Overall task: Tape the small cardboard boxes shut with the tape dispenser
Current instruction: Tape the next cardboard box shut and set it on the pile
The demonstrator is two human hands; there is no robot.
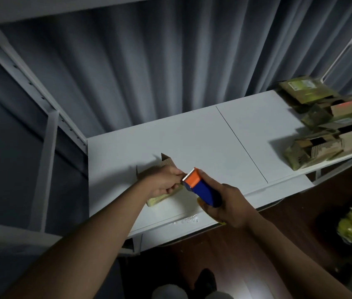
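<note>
I see R hand (228, 207) gripping tape dispenser (201, 187). L hand (166, 180) pinches at its blade end, over small box (160, 186) on table (192, 137).

Both forearms are bare from the lower frame edge to the wrists, with no sleeves, watch, bracelet or rings showing on them. The left hand (164, 180) and the right hand (230, 205) wear no gloves. At the bottom edge, the person's knees appear in pale, light-grey fabric, and a dark shoe shows just above them against the floor.
</note>
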